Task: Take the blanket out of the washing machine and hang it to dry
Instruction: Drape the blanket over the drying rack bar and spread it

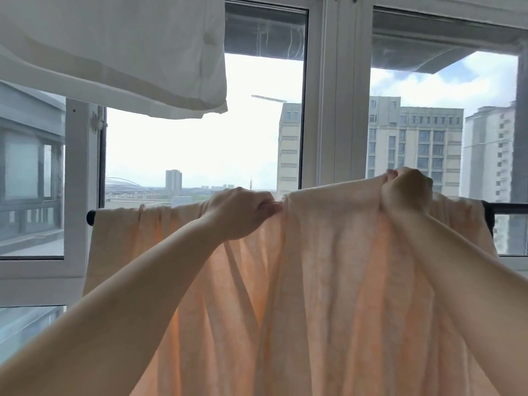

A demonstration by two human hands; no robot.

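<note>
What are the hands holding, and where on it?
Both hold the peach blanket by its top fold over the black rail: left hand near the middle, right hand lifting a bunch further right.

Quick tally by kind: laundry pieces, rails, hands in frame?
Peach blanket: 1
White laundry hanging above: 1
Black rail: 1
Hands: 2, left hand and right hand, each with a grip on the blanket's top edge
Total: 5
</note>
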